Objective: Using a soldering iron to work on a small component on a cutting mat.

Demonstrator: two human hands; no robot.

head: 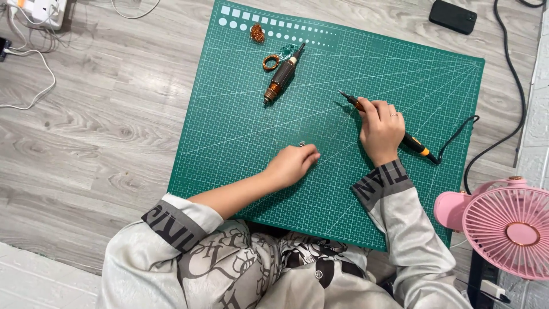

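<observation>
My right hand [380,130] has its grip clenched around a soldering iron [384,123], black and orange, with the tip pointing toward ten o'clock and the cord [457,136] trailing off toward three o'clock. My left hand [293,165] rests on the green cutting mat [240,131], fingertips [311,154] pinched on a tiny metal part [301,143] at its twelve o'clock edge; the part is too small for me to tell what it is. The two hands are near each other, the iron's tip apart from the small part.

At eleven o'clock from my left hand, well apart, a motor armature [281,76] with copper windings lies tilted on the mat. A small coil of copper wire [270,62] sits just beside it at its ten o'clock, and a tangled clump of copper wire [257,33] lies farther up near the mat's top edge.

The mat lies on a grey wood-grain floor [97,126]. A black phone [453,16] lies past the mat at one o'clock, a pink fan [506,226] stands at four o'clock, and white cables [34,63] run at ten o'clock.
</observation>
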